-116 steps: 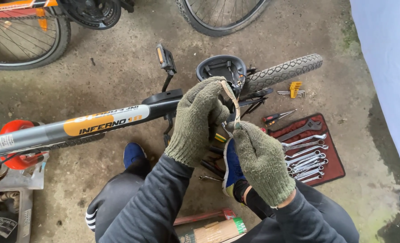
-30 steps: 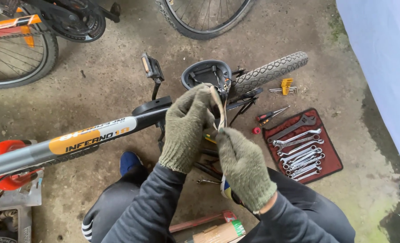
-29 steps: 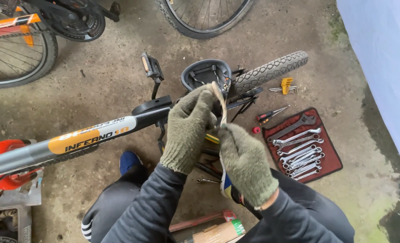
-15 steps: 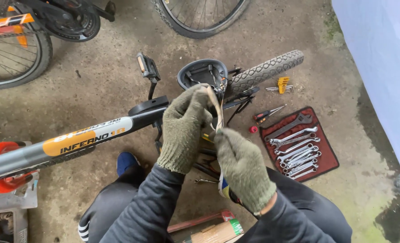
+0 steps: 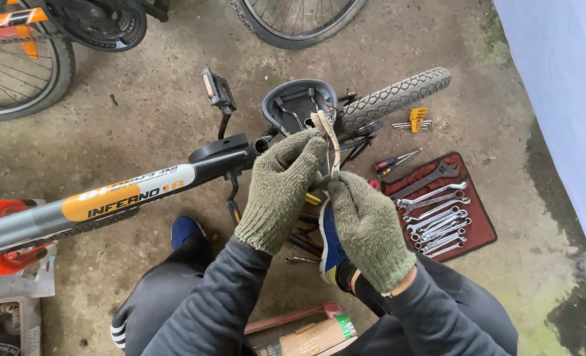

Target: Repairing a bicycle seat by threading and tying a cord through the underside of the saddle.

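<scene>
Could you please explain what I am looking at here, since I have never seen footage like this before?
The picture comes from a camera worn on a person's head, looking down at their own two hands. No machine is involved. Both hands wear green knit gloves. The left hand and the right hand together hold a thin pale strip; what it is made of I cannot tell. Under them a bicycle lies upside down on the concrete floor: its frame tube, saddle, a pedal and a tyre show. To the right a red tool roll holds a row of spanners, with a screwdriver and yellow hex keys nearby. Other bicycle wheels stand along the top edge.
</scene>
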